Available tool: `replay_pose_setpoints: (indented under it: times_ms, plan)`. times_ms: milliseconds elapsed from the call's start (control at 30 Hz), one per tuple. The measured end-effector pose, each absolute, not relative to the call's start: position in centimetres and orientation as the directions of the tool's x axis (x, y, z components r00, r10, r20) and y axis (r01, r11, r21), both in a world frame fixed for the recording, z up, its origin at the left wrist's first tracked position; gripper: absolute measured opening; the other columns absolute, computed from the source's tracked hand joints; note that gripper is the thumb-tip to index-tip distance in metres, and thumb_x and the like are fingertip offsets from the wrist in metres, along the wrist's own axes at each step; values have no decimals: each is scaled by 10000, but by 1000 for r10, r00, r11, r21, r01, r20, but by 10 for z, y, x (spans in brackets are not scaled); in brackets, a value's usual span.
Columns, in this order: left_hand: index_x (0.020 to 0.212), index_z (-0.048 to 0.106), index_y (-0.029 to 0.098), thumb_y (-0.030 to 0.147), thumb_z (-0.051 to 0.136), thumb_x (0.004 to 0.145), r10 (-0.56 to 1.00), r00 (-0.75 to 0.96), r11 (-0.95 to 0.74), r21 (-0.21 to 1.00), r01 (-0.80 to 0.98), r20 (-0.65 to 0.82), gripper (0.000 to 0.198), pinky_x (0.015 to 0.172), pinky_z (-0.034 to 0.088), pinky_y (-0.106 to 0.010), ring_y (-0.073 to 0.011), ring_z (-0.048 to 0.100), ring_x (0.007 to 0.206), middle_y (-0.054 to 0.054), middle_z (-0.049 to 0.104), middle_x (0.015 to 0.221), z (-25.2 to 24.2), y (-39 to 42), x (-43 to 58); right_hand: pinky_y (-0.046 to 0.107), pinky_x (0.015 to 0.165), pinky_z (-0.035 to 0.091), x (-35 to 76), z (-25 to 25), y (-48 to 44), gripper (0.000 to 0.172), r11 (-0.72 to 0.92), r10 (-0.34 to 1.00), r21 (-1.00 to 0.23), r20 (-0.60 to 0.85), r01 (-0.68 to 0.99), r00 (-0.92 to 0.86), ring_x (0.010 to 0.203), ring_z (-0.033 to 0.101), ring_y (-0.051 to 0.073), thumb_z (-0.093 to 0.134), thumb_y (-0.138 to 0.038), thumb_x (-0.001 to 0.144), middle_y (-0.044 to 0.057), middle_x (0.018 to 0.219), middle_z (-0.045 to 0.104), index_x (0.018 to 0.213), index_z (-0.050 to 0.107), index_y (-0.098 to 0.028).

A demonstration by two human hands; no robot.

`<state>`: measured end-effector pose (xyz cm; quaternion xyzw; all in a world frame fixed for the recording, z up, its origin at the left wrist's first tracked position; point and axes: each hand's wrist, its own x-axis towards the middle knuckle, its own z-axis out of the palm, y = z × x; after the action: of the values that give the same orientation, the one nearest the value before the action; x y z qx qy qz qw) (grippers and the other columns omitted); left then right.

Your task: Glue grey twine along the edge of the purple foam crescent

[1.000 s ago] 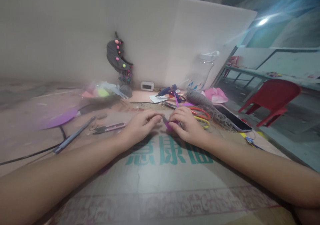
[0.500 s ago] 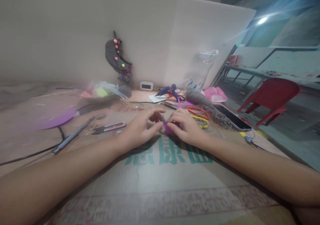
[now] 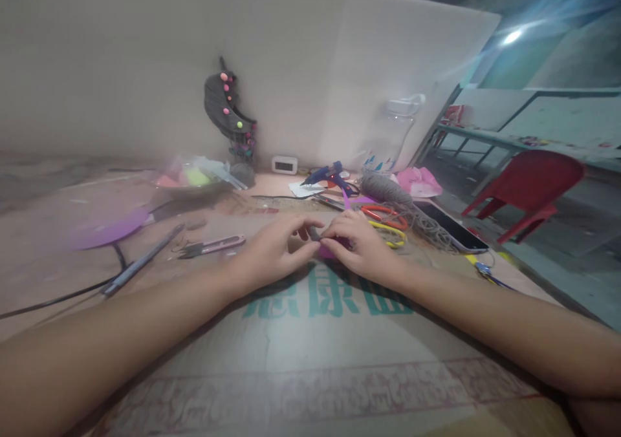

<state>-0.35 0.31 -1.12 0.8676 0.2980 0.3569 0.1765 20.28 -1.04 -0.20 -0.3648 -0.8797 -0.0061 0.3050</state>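
Both of my hands meet in the middle of a cardboard sheet [image 3: 310, 340] printed with green characters. My left hand [image 3: 272, 251] and my right hand [image 3: 361, 243] pinch a small purple piece [image 3: 326, 250] between their fingertips, low over the cardboard. Most of the piece is hidden under my fingers. Just behind my right hand lie red-handled scissors [image 3: 385, 214] and a yellow loop [image 3: 391, 233].
A blue glue gun [image 3: 326, 174], grey yarn [image 3: 388, 192], a phone [image 3: 453, 229], pink cloth [image 3: 420, 182] and a small clock [image 3: 284, 165] lie at the back. Snips [image 3: 211, 246], a purple disc [image 3: 109, 229], a cable and a bowl of bits are left. A red chair [image 3: 526, 191] stands right.
My left fingers have spread and slid closer over the purple piece; both hands shifted slightly away from me. Nothing else on the table has moved.
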Motion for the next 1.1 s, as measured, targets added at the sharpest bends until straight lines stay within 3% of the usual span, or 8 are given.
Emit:
replay_pose_setpoints:
  times_ms: [167, 1100]
  plan:
    - [1200, 514, 202, 286, 546, 860, 606, 572, -793, 473, 384, 553, 352, 811, 475, -311, -161, 582, 891, -47, 621, 1005, -14, 4, -4, 347, 751, 332, 203, -3, -8, 172, 730, 640, -202, 538, 653, -549, 795, 490, 186, 530, -255, 895, 32, 738, 633, 783, 637, -181]
    - [1145, 549, 189, 271, 508, 872, 668, 535, -741, 527, 417, 517, 288, 845, 479, -321, -172, 595, 929, -52, 633, 998, -15, 5, -5, 337, 724, 320, 204, -2, -9, 225, 749, 617, -183, 544, 636, -569, 752, 486, 173, 485, -276, 918, 29, 709, 608, 777, 631, -180]
